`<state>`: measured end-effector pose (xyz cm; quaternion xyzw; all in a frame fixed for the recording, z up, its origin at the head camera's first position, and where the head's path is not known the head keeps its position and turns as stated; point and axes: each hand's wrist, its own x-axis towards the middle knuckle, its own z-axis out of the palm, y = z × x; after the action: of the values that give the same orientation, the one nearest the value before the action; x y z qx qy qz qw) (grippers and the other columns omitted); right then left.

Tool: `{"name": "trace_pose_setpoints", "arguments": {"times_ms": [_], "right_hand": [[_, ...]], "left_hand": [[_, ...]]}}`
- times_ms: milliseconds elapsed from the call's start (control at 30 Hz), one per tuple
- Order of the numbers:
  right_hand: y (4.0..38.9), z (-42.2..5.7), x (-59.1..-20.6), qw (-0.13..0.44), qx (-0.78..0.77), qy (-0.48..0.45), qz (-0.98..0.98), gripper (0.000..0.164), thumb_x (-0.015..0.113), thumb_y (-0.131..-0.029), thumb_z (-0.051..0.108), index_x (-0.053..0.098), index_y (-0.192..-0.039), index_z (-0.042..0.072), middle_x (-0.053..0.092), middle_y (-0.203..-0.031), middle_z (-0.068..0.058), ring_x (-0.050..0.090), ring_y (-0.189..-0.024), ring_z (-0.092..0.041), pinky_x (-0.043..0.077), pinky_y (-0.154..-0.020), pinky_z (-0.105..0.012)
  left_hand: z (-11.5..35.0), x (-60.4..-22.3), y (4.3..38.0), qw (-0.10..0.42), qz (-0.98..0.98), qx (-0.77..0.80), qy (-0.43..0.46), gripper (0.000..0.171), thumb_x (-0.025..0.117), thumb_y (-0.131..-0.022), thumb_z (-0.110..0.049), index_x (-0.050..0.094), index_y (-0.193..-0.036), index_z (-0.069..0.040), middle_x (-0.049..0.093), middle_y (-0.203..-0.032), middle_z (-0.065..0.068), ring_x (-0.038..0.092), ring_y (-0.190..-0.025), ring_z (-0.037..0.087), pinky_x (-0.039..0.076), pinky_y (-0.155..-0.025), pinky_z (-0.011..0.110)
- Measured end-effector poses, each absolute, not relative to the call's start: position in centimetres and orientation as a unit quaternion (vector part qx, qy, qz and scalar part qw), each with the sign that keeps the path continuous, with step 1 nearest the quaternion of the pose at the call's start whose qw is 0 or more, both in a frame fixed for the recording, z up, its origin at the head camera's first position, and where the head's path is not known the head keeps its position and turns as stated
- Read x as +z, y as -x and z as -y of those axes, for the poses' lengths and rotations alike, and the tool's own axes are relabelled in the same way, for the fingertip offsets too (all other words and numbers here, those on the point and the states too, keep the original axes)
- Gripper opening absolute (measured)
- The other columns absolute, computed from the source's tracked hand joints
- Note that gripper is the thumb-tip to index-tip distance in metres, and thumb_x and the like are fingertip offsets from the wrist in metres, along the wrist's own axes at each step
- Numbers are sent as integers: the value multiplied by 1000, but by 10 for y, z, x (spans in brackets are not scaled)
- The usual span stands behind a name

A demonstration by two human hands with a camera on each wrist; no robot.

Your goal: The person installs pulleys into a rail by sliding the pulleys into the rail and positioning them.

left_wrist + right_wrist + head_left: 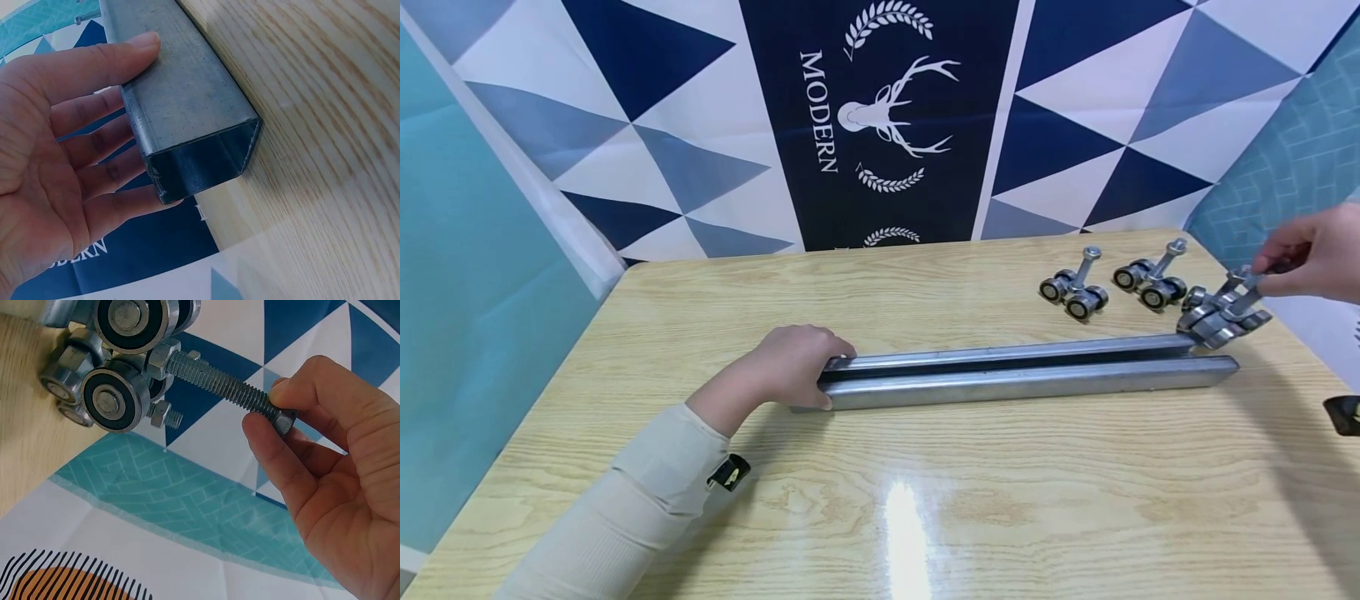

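Observation:
A long metal channel rail (1022,386) lies across the table with its slot facing up. My left hand (797,364) grips its left end, the thumb on the near side and the fingers on the far side. The left wrist view shows the hollow square end of the rail (194,94), with the thumb flat on one wall. At the rail's right end, my right hand (1318,254) pinches the top of the threaded bolt (215,380) of a roller trolley (1217,323). The trolley's wheels (112,399) are close by the rail's end, tilted in the head view.
Two more roller trolleys (1077,292) (1152,279) stand bolt-up at the back right of the wooden table (1000,492). Another trolley (1195,298) is partly hidden behind the held one. A patterned cloth (692,125) hangs behind the table's back edge.

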<state>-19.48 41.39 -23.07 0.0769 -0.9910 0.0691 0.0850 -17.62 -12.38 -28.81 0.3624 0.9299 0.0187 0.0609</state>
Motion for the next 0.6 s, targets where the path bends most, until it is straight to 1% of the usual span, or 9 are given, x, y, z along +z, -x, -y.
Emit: {"name": "trace_pose_setpoints", "arguments": {"times_ms": [133, 400, 467, 500, 533, 600], "right_hand": [[191, -415, -230, 77, 93, -63, 991, 8, 65, -64, -4, 60, -70, -5, 52, -58, -4, 40, -47, -11, 36, -43, -21], [187, -422, -236, 81, 129, -55, 987, 7, 62, -63, -8, 58, -69, -9, 51, -56, -5, 39, -45, -6, 36, -42, -20], [185, -426, -239, 94, 151, -51, 983, 6, 61, -63, -10, 57, -67, -9, 49, -54, -2, 38, -44, -5, 35, -41, -19], [185, -430, -241, 101, 163, -49, 980, 7, 61, -62, -10, 58, -64, -4, 48, -52, 0, 38, -44, -5, 34, -40, -18], [185, -433, -242, 108, 182, -49, 976, 9, 60, -61, -11, 57, -62, -2, 47, -51, 2, 38, -43, -4, 33, -40, -17], [184, -440, -246, 119, 223, -47, 966, 25, 59, -60, -12, 58, -57, 12, 46, -48, 8, 37, -42, -2, 31, -39, -16]], "left_hand": [[125, -288, 175, 59, -929, 19, -364, 61, 80, -59, -28, 58, -115, -15, 60, -105, -2, 55, -89, 13, 45, -71, 36], [130, -288, 174, 55, -930, 22, -363, 61, 80, -59, -28, 58, -114, -15, 60, -104, -1, 55, -89, 14, 45, -71, 36], [130, -289, 174, 53, -930, 22, -363, 61, 80, -59, -28, 58, -114, -15, 60, -104, -1, 55, -89, 14, 45, -72, 36], [130, -289, 174, 53, -930, 22, -363, 61, 80, -59, -28, 58, -114, -15, 60, -104, -1, 55, -89, 14, 45, -72, 36], [129, -289, 174, 53, -930, 22, -363, 61, 80, -59, -28, 58, -114, -15, 60, -104, -1, 55, -89, 14, 45, -72, 36], [129, -289, 174, 54, -930, 20, -362, 62, 80, -59, -28, 58, -115, -15, 60, -104, -1, 55, -90, 14, 45, -72, 36]]}}
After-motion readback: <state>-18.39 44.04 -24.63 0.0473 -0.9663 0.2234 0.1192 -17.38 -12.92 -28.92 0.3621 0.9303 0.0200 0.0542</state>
